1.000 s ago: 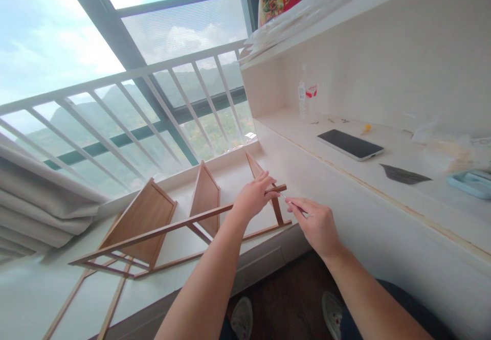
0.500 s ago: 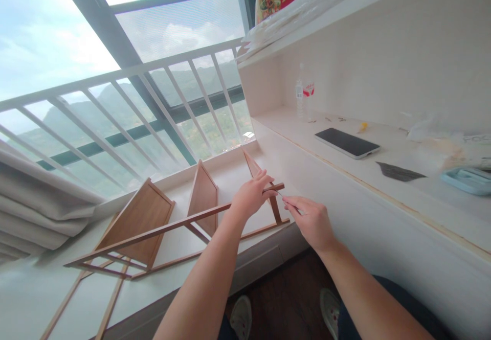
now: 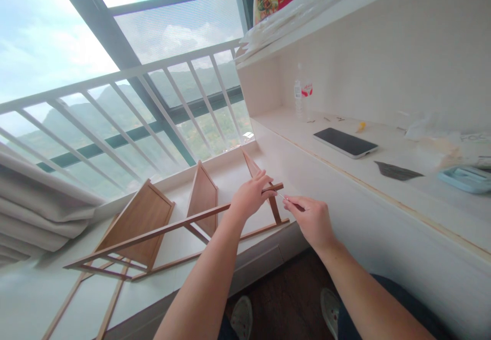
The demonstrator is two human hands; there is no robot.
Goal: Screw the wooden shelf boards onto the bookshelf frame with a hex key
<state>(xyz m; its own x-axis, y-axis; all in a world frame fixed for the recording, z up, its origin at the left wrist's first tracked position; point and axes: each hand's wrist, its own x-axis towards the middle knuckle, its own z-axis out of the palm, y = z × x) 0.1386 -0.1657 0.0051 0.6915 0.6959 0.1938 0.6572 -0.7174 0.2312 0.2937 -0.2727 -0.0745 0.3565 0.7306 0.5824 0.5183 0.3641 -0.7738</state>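
A brown wooden shelf frame with several panels lies on its side on the white window ledge. My left hand grips the far right end of its upper rail, thumb below and fingers over it. Just right of that end, my right hand is closed on a thin tool with a slim metal shaft. The shaft points at the rail end near my left thumb. Its handle is mostly hidden in my fingers, and whether the tip touches the wood is hard to tell.
On the white counter at right lie a phone, a dark flat piece, a light blue case and small screw-like bits. A plastic bottle stands behind. Wooden strips lie at lower left, below a grey curtain.
My right hand has shifted very slightly and the metal shaft shows more clearly between it and the rail. My left hand and the shelf frame stay put.
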